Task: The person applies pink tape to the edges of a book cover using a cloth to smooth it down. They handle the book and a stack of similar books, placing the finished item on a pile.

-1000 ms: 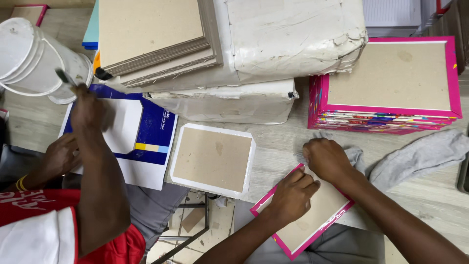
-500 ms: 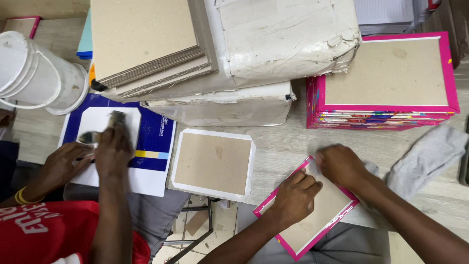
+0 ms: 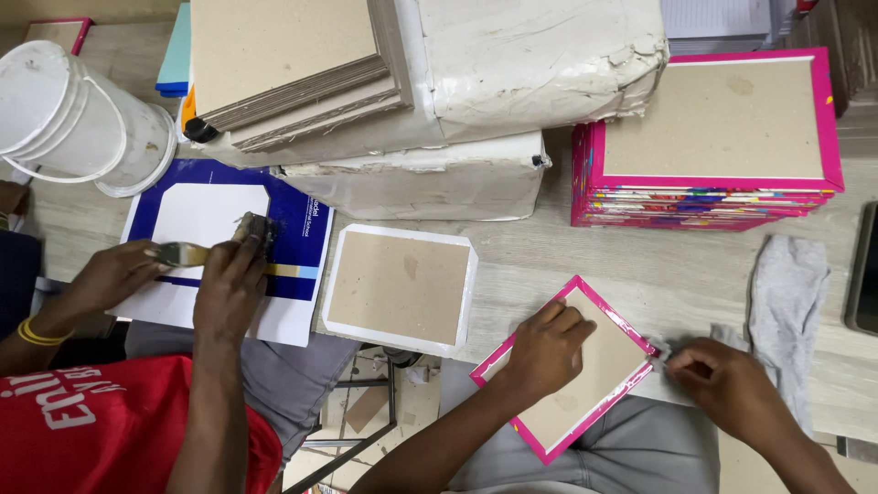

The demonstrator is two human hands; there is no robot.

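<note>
A grey board wrapped in a bright pink cover (image 3: 594, 384) lies tilted across my lap at the table's near edge. My left hand (image 3: 549, 352) rests on its upper left part, fingers curled over the top edge and pressing it down. My right hand (image 3: 722, 384) sits at the board's right corner and pinches the pink flap there between fingertips. A white sheet peeks out under that corner.
A co-worker in a red shirt brushes a blue-and-white sheet (image 3: 219, 247) with a brush (image 3: 197, 252). A white-edged board (image 3: 401, 285), white buckets (image 3: 73, 119), wrapped board bundles (image 3: 439, 101), a stack of pink covers (image 3: 713, 137) and a grey cloth (image 3: 786, 302) are on the table.
My right hand has slid from the board's upper edge down to its right corner. The co-worker's brush has come down from the buckets onto the blue-and-white sheet.
</note>
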